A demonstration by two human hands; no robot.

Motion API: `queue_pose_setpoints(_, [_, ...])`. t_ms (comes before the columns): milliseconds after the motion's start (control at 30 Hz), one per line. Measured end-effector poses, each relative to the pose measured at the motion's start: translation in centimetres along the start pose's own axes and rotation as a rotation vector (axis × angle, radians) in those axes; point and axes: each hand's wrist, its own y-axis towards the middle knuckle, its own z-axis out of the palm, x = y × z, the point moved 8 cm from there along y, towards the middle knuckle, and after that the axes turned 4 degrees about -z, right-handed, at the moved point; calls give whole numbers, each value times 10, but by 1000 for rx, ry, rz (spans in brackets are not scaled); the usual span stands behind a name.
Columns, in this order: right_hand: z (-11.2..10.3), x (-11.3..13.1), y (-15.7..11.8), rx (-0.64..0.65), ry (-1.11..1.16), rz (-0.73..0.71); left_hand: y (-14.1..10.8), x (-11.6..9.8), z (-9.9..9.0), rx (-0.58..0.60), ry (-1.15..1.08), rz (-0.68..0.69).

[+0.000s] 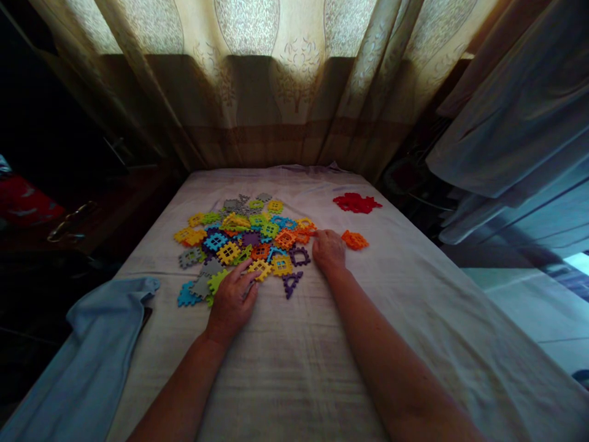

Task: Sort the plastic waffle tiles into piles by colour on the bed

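A heap of notched plastic building tiles in yellow, orange, blue, green, purple and grey lies on the sheet-covered surface. My left hand (232, 302) rests at the heap's near side, fingers apart, touching a yellow window tile (260, 269) and close to a green tile (217, 281). On the heap's right edge, my right hand (329, 250) has its fingers drawn together on an orange tile (304, 234); its thumb is mostly hidden. A purple frame tile (300, 256) and a purple triangular tile (291, 284) lie between the hands.
Red tiles (357, 202) form a separate pile at the far right. A small orange pile (354, 240) lies just right of my right hand. Blue cloth (108, 331) hangs over the left edge. A curtain (294, 92) closes off the far side.
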Motion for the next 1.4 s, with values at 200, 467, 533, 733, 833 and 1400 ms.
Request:
queue_pose_setpoints(200, [0, -1, -1, -23, 3, -9, 0, 0, -1, 12, 0, -8])
queue_pose_setpoints(467, [-28, -22, 5, -182, 67, 7, 0, -1, 0, 10, 8, 8])
queue_pose_setpoints(533, [-38, -34, 6, -240, 63, 33, 0, -1, 0, 14, 9, 9])
queue_pose_setpoints(733, [-46, -70, 5, -265, 40, 162, 0, 0, 1, 26, -5, -6])
queue_pose_setpoints(833, [-45, -77, 3, -273, 48, 183, 0, 0, 1, 14, 2, -11])
queue_pose_setpoints(1400, [-43, -68, 4, -283, 27, 150, 0, 0, 1, 22, 3, -3])
